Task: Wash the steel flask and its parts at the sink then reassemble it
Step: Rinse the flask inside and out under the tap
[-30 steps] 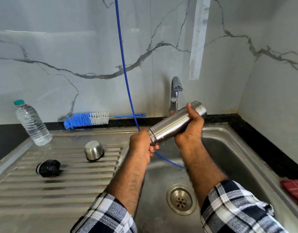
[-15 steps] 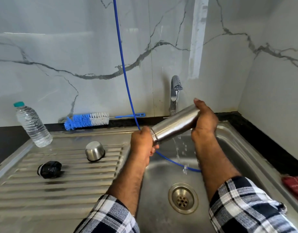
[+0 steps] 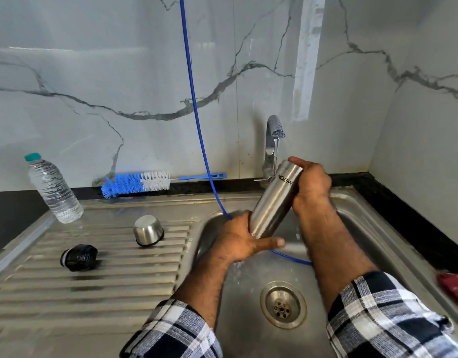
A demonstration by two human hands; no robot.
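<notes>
**Rinsing the flask body under the tap**

The steel flask (image 3: 273, 202) is held tilted over the sink basin (image 3: 248, 319), base end far and high beneath the tap (image 3: 273, 140), mouth end low and near. The right hand (image 3: 311, 189) has its fingers clenched around the upper end; the left hand (image 3: 238, 239) cups the low mouth end, fingers extended under the rim rather than closed round it. A thin stream runs from the tap onto the steel.

To do this well, I judge the flask should be turned slowly so water covers the whole wall, with the mouth kept low so it drains into the basin; wet steel is slippery, so the upper grip should stay firm.

Black lettering on the flask reads "MILTON", seen upside down. The bottle brush (image 3: 136, 183) lies on the far counter edge; printing on its handle is too small to read. On the drainboard (image 3: 68, 301) to the left rest the steel cup lid (image 3: 148, 229) and black stopper (image 3: 79, 257).
</notes>
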